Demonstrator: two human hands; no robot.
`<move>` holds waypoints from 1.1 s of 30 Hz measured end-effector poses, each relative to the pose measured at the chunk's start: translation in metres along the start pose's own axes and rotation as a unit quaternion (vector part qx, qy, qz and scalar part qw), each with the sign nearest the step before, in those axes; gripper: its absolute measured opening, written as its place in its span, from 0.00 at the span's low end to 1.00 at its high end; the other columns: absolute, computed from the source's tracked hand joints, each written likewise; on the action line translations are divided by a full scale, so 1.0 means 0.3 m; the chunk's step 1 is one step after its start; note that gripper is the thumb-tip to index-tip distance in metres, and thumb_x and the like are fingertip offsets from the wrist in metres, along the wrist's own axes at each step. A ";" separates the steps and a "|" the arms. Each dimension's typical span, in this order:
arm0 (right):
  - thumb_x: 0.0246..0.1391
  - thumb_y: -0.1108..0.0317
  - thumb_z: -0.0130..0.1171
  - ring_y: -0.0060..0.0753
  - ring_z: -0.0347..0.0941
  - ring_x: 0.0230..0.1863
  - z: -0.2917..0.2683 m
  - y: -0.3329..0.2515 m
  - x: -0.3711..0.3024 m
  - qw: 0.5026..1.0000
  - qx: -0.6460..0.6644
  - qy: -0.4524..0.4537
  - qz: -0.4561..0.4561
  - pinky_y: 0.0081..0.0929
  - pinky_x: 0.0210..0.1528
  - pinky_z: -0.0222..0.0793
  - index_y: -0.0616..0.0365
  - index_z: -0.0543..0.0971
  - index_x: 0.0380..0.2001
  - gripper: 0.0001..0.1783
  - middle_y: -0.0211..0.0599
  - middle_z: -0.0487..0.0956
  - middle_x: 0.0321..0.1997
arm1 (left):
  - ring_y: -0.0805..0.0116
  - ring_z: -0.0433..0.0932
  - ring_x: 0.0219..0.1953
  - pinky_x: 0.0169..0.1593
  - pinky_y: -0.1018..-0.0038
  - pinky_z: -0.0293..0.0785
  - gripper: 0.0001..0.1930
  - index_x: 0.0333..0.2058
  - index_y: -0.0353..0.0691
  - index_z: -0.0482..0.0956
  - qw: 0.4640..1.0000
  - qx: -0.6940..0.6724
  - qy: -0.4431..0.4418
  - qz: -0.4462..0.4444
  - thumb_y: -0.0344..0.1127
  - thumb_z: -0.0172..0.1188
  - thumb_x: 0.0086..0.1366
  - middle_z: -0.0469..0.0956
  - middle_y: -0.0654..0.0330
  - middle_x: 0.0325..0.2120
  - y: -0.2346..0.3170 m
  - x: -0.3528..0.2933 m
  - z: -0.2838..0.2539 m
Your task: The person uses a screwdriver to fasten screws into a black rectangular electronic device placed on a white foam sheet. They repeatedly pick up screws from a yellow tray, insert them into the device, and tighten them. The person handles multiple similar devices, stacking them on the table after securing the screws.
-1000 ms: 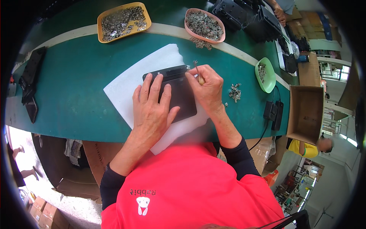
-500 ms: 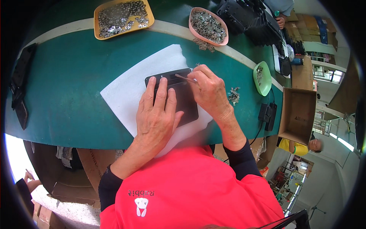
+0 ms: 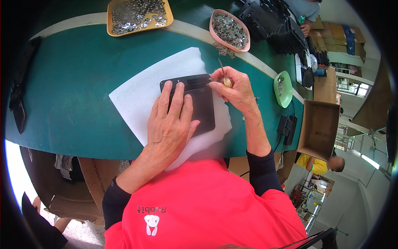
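A flat, dark rectangular panel (image 3: 204, 112) lies on a white foam sheet (image 3: 134, 95) in front of me. My left hand (image 3: 169, 124) rests flat on the panel, fingers outstretched and slightly apart, holding nothing. At the panel's far right corner is my right hand (image 3: 238, 89), its thumb and forefinger pinched together at the edge. Tucked in that hand is a thin tool with a pale rounded handle (image 3: 227, 82), its slim shaft pointing up and away. Whether a small piece sits between the fingertips, I cannot make out.
Small metal clips fill a yellow tray (image 3: 110, 18), a pink bowl (image 3: 247, 35) and a green bowl (image 3: 286, 99). Black parts (image 3: 286, 33) are stacked at the far right. Black adapters (image 3: 287, 129) and a cardboard box (image 3: 317, 143) are rightward; a black part (image 3: 18, 91) lies far left.
My right hand has moved off the panel's top strip to its right corner. The tool has swung from lying across the panel to pointing up. My left hand stays put.
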State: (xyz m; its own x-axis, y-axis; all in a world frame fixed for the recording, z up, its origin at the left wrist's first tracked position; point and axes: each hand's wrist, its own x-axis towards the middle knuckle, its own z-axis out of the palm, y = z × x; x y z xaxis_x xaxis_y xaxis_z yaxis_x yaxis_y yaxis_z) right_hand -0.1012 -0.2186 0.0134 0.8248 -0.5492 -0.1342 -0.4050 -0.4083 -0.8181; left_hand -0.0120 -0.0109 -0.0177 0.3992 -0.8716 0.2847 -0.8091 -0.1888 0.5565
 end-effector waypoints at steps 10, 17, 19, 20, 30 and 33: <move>0.50 0.68 0.62 0.16 0.69 0.16 0.082 -0.017 -0.032 0.978 0.092 0.099 0.156 0.18 0.17 0.62 0.64 0.79 0.27 0.09 0.30 0.75 0.17 | 0.44 0.56 0.68 0.63 0.56 0.63 0.32 0.53 0.32 0.74 1.000 -0.006 -0.002 -0.002 0.37 0.72 0.49 0.62 0.45 0.63 0.001 0.001 -0.002; 0.55 0.70 0.59 0.15 0.64 0.11 0.089 0.020 -0.015 0.995 -0.008 0.094 0.040 0.16 0.13 0.57 0.62 0.76 0.24 0.08 0.26 0.71 0.12 | 0.44 0.56 0.68 0.62 0.56 0.63 0.33 0.53 0.32 0.74 1.000 -0.006 -0.002 -0.002 0.37 0.73 0.48 0.61 0.46 0.63 0.000 0.000 0.001; 0.55 0.69 0.58 0.15 0.65 0.12 0.065 0.002 -0.008 0.995 -0.080 0.059 -0.001 0.16 0.13 0.57 0.61 0.75 0.23 0.09 0.26 0.71 0.12 | 0.44 0.56 0.68 0.62 0.56 0.63 0.33 0.53 0.32 0.74 1.000 -0.010 -0.002 -0.004 0.37 0.73 0.48 0.61 0.46 0.63 0.000 0.001 0.000; 0.55 0.69 0.58 0.15 0.65 0.12 0.054 -0.006 -0.003 0.993 -0.105 0.041 -0.016 0.16 0.13 0.57 0.61 0.75 0.23 0.10 0.26 0.71 0.12 | 0.44 0.56 0.68 0.62 0.56 0.63 0.33 0.53 0.32 0.74 1.000 -0.012 -0.002 -0.004 0.37 0.73 0.48 0.61 0.46 0.63 0.000 0.001 0.000; 0.55 0.67 0.57 0.15 0.67 0.12 0.035 -0.057 0.021 0.993 -0.070 -0.003 0.099 0.15 0.13 0.57 0.62 0.75 0.24 0.10 0.30 0.74 0.13 | 0.45 0.57 0.67 0.62 0.56 0.63 0.34 0.54 0.33 0.73 1.000 -0.012 -0.001 -0.004 0.37 0.73 0.48 0.62 0.47 0.63 -0.004 -0.001 0.003; 0.55 0.68 0.58 0.15 0.67 0.12 0.058 -0.041 -0.004 0.994 -0.043 0.048 0.087 0.16 0.13 0.58 0.62 0.76 0.24 0.10 0.30 0.75 0.13 | 0.45 0.57 0.67 0.63 0.56 0.63 0.34 0.54 0.33 0.73 1.000 -0.015 -0.001 -0.004 0.38 0.73 0.48 0.62 0.47 0.63 -0.006 -0.003 0.004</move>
State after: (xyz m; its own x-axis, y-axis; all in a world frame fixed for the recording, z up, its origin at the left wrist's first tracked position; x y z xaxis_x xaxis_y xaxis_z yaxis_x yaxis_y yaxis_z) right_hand -0.0905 -0.2002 0.0139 0.6996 -0.6827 -0.2110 -0.5731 -0.3596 -0.7364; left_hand -0.0114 -0.0104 -0.0199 0.4049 -0.8709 0.2788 -0.7928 -0.1824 0.5815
